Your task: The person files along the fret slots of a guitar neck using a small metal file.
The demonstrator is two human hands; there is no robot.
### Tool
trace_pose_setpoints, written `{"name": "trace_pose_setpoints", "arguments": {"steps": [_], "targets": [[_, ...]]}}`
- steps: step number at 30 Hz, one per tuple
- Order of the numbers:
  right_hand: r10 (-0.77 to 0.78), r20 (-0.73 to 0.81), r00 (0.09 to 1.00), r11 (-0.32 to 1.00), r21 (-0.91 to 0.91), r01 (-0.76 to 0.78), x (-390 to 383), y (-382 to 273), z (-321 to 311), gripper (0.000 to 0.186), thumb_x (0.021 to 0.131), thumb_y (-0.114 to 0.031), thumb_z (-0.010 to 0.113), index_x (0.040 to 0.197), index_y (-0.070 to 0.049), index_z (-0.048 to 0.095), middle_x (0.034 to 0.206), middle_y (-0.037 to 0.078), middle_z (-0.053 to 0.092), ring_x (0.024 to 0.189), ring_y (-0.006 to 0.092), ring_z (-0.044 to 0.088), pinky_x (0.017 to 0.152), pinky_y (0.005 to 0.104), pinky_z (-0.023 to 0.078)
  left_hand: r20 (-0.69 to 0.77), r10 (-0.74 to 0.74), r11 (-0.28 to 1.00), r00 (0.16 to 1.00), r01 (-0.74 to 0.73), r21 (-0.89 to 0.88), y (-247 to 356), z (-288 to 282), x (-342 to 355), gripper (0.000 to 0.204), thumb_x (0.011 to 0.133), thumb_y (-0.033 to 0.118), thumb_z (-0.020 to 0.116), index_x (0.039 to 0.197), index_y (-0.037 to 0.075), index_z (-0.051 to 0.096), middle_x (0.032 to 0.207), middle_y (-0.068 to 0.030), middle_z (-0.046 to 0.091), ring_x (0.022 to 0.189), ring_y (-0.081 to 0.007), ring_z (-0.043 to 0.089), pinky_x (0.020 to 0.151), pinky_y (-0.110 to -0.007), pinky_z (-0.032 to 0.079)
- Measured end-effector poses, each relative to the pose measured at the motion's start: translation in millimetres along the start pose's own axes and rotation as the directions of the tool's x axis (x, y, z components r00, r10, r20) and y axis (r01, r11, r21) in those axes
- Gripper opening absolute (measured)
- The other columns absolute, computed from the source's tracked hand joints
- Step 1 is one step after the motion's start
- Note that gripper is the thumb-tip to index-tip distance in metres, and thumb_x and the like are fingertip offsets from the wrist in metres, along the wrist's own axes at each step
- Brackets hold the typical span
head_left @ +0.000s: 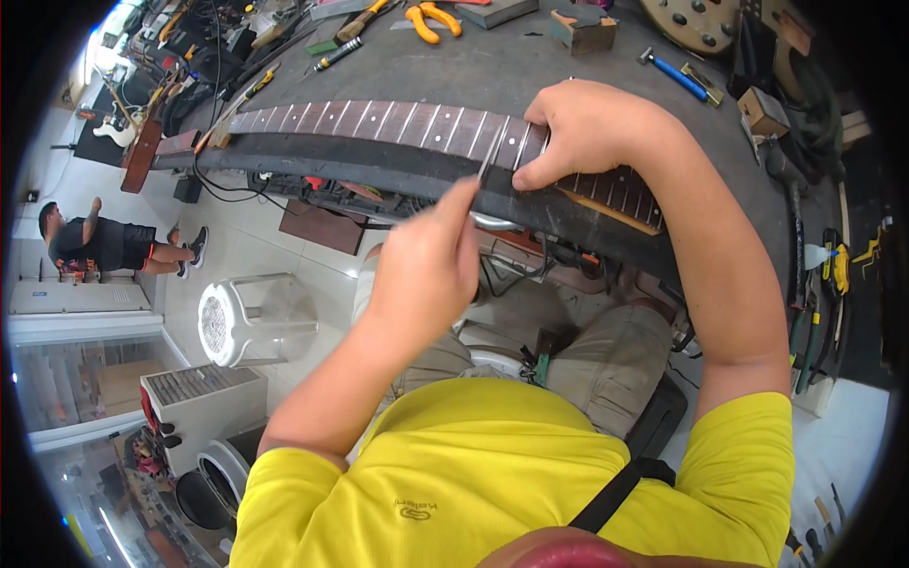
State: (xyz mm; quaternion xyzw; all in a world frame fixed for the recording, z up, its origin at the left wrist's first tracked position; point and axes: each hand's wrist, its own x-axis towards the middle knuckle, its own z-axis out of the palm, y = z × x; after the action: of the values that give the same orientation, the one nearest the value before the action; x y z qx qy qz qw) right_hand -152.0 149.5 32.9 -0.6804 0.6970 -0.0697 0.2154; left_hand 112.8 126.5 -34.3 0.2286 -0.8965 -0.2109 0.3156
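At bench edge (398, 175), guitar neck (379, 120).

Dark matt wooden fretboard (379, 121) crossed by thin shiny metal frets, pale bare wood along its edge, laid on a dull grey rough-looking benchtop (492, 66); slim glossy metal tool (489, 159) pinched over it; smooth white plastic stool (254, 320) below.

Pretty clearly a guitar repair workshop: a fretted guitar neck (398, 123) is laid across a dark bench (492, 66), orange-handled pliers (433, 19), a blue-handled hammer (674, 74) and wood blocks (582, 31) are scattered on it, and a guitar body (696, 21) is seen at the back.
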Motion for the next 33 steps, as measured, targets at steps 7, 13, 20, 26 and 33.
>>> {"name": "trace_pose_setpoints", "arguments": {"steps": [7, 13, 20, 26, 33], "targets": [[-0.003, 0.010, 1.000, 1.000, -0.013, 0.003, 2.9, -5.6, -2.5, 0.063, 0.074, -0.054, 0.087, 0.092, 0.006, 0.078, 0.077, 0.024, 0.072, 0.072, 0.0391, 0.070, 0.069, 0.0481, 0.055, -0.006, 0.070, 0.998, 0.998, -0.070, 0.006, -8.7, -3.2, 23.9, 0.033, 0.099, -0.006, 0.068, 0.132, -0.005, 0.070, 0.081, -0.0266, 0.070, 0.069, -0.0437, 0.070, 0.065, -0.043, 0.055], [0.014, -0.008, 1.000, 1.000, -0.013, -0.014, 4.8, -3.2, 1.1, 0.063, 0.074, -0.054, 0.088, 0.091, 0.006, 0.079, 0.076, 0.023, 0.072, 0.072, 0.0388, 0.071, 0.069, 0.0483, 0.055, 0.008, 0.020, 1.000, 1.000, -0.020, -0.011, -0.8, -17.3, -21.3, 0.034, 0.098, -0.006, 0.068, 0.131, -0.003, 0.069, 0.081, -0.0263, 0.071, 0.073, -0.0458, 0.072, 0.068, -0.050, 0.058], [0.026, 0.070, 0.997, 0.998, -0.057, -0.022, 4.1, -6.3, -4.7, 0.069, 0.074, -0.059, 0.085, 0.102, 0.004, 0.084, 0.091, 0.023, 0.080, 0.083, 0.0365, 0.078, 0.075, 0.0470, 0.061, 0.033, 0.010, 1.000, 0.999, -0.010, -0.009, -6.5, -4.4, 10.1, 0.036, 0.100, -0.005, 0.066, 0.135, -0.003, 0.071, 0.082, -0.0245, 0.072, 0.069, -0.0432, 0.073, 0.066, -0.044, 0.057], [0.016, 0.005, 1.000, 0.999, -0.037, -0.016, 6.2, -7.3, -0.8, 0.064, 0.072, -0.053, 0.088, 0.095, 0.007, 0.080, 0.080, 0.024, 0.074, 0.074, 0.0387, 0.072, 0.070, 0.0475, 0.056, 0.051, 0.015, 1.000, 0.999, -0.016, 0.022, -4.8, -24.3, -13.3, 0.034, 0.100, -0.005, 0.066, 0.134, -0.002, 0.071, 0.084, -0.0261, 0.072, 0.072, -0.0429, 0.073, 0.067, -0.044, 0.057], [0.024, -0.010, 1.000, 0.999, -0.040, -0.024, 4.0, -2.4, -0.2, 0.065, 0.072, -0.053, 0.088, 0.097, 0.007, 0.080, 0.081, 0.024, 0.074, 0.076, 0.0392, 0.072, 0.071, 0.0482, 0.057, 0.012, -0.007, 0.999, 1.000, 0.007, -0.040, -1.5, -18.3, -31.9, 0.031, 0.101, -0.005, 0.066, 0.132, -0.004, 0.070, 0.086, -0.0258, 0.072, 0.070, -0.0411, 0.073, 0.065, -0.041, 0.056]]}}
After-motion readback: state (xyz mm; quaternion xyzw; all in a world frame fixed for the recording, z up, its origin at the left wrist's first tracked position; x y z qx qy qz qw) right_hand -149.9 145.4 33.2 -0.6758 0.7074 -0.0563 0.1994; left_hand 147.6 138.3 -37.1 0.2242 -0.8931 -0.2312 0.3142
